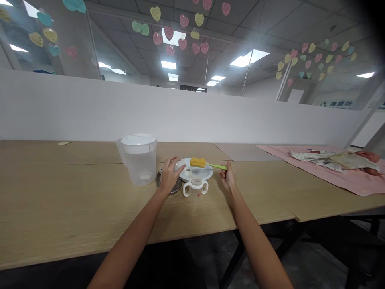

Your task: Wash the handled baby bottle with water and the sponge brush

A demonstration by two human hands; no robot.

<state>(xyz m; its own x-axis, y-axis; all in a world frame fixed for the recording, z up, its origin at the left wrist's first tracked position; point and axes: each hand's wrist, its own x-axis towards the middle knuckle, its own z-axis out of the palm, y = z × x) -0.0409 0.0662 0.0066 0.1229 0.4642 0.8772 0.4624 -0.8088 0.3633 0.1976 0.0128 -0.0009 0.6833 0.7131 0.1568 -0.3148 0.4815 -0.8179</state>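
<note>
Landmark for all places: the white plate (pixel 204 175) on the wooden table (pixel 90 200); sides are those of the person working there.

Item: one yellow sponge brush (pixel 197 162) with a slim green handle. The sponge end lies over the far part of the plate, the handle running out past its right rim; whether the sponge touches the plate, I cannot tell from here.

Item: right hand (pixel 227 175), just right of the plate, fingers closed around the end of the green handle.

Item: left hand (pixel 170 174), at the plate's left rim, fingers partly curled, thumb reaching over the plate. A pale edge shows by the fingertips; whether they grip anything, I cannot tell.

Item: one small white ring-shaped piece (pixel 188 172), on the left part of the plate, near the left thumb.

Item: one clear bottle (pixel 196 192) with two white handles and red marking, upright and open-topped, just in front of the plate.

Item: one dark round dish (pixel 176 189), left of the plate, partly covered by the left hand and wrist.

Item: one translucent pitcher (pixel 140 162), white-lidded, upright, farther left of the plate, its handle turned away from it.

Item: one pink cloth (pixel 319 172), well to the plate's right, bearing a doll-like figure (pixel 345 160) in pale clothing.
</note>
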